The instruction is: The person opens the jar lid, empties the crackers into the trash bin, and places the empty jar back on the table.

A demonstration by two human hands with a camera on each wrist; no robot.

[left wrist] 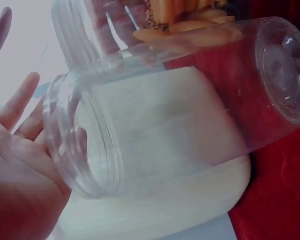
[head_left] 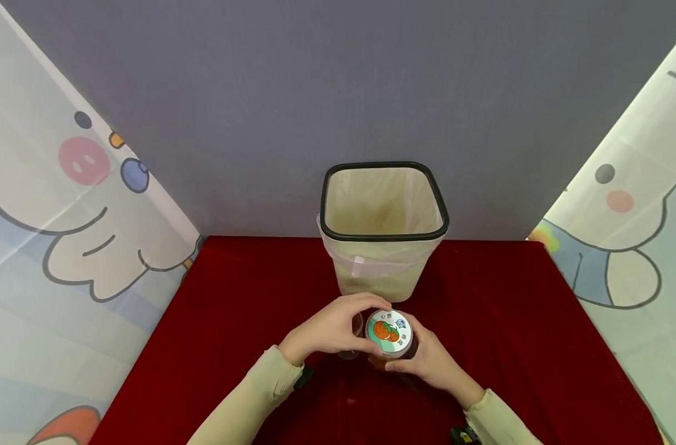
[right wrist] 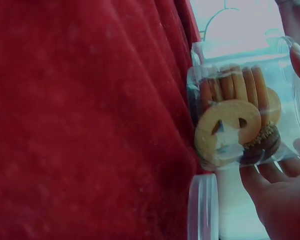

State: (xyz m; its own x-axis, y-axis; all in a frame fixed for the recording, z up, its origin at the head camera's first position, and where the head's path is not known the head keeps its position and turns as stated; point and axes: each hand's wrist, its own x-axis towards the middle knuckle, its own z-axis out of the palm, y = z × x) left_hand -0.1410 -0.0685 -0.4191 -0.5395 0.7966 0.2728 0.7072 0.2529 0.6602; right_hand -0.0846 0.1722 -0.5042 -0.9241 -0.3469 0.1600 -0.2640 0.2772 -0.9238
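A clear jar of cookies [right wrist: 227,125] stands upright on the red cloth, and its round white lid [head_left: 389,331] bears orange fruit pictures. My left hand [head_left: 338,327] pinches this lid between thumb and fingertips. Wrapped around the jar's upper side is my right hand [head_left: 429,358], thumb at the near side and fingers beyond. An empty clear jar [left wrist: 190,115] with a threaded open mouth stands just left of the cookie jar, partly covered by my left hand in the head view. Ring-shaped and golden cookies show through the cookie jar's wall.
A cream bin [head_left: 382,272] with a black rim and a thin bag liner stands right behind the jars. Beside the cookie jar lies a ridged clear plastic piece [right wrist: 203,207]. Red cloth [head_left: 248,278] covers the table; a grey wall [head_left: 371,80] rises behind.
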